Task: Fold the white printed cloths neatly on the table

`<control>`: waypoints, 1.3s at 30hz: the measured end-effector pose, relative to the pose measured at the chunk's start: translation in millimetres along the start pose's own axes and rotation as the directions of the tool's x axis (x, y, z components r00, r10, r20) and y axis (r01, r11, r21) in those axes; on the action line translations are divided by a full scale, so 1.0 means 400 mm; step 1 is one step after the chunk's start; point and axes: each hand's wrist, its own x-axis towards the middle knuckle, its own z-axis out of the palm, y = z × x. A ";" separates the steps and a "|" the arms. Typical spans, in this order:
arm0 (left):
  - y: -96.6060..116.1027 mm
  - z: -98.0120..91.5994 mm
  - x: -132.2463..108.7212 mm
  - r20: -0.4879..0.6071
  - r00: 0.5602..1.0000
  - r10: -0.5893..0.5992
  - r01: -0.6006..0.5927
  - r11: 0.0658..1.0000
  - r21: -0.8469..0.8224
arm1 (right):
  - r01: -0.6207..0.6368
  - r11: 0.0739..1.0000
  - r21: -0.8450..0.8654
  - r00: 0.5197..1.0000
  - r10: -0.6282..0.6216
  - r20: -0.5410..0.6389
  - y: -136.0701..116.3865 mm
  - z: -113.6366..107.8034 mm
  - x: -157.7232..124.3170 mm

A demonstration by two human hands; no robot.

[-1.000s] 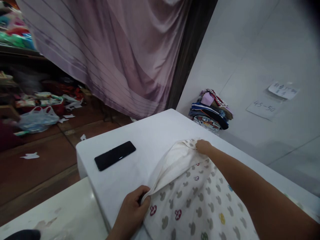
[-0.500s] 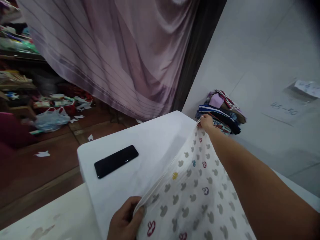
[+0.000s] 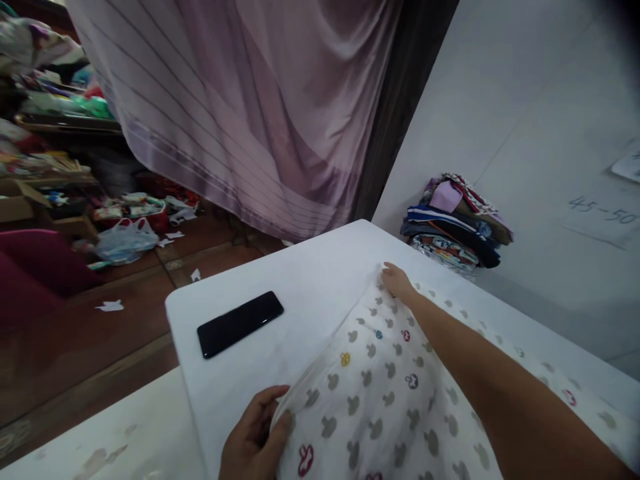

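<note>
A white cloth [image 3: 370,387] printed with grey, red, blue and yellow mouse-head shapes stretches between my two hands over a white table [image 3: 315,277]. My left hand [image 3: 257,430] pinches its near left corner between thumb and fingers. At the far corner, low over the tabletop, my right hand [image 3: 397,280] grips the cloth's edge, the forearm crossing above the fabric. More of the same print lies to the right, beyond that forearm. To the left of the cloth a black smartphone [image 3: 240,323] rests on the table, touched by neither hand.
Folded clothes [image 3: 453,220] are stacked by the white wall at the table's far right edge. A purple curtain [image 3: 260,113] hangs behind the table. On the left, a plastic bag [image 3: 127,240], boxes and paper scraps lie on the floor. A stained pale surface [image 3: 145,427] adjoins the table in front.
My right hand has come down and nearer with the cloth's far corner, and the cloth has slackened. More of it now shows lying to the right. My left hand keeps its pinch.
</note>
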 end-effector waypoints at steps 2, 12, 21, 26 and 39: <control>-0.002 -0.002 0.003 0.043 0.999 0.019 -0.019 1.000 0.004 | 0.038 0.998 -0.052 0.999 -0.037 0.031 0.003 0.006 -0.102; 0.001 -0.002 0.016 0.114 0.992 0.055 -0.058 0.998 0.021 | 0.637 0.663 -0.393 0.770 -0.560 0.305 0.112 -0.028 -0.809; 0.042 -0.036 0.061 0.085 0.966 0.245 -0.259 0.903 0.342 | 0.567 0.658 -0.495 0.822 -0.415 0.390 0.074 -0.032 -1.011; 0.075 -0.070 0.067 0.237 0.930 0.279 -0.344 0.444 0.827 | 0.636 0.642 -0.428 0.765 -0.448 0.463 0.049 -0.039 -1.037; 0.093 -0.064 0.061 0.317 0.941 0.119 -0.335 0.202 0.920 | 0.561 0.671 -0.486 0.827 -0.482 0.289 0.174 -0.150 -1.083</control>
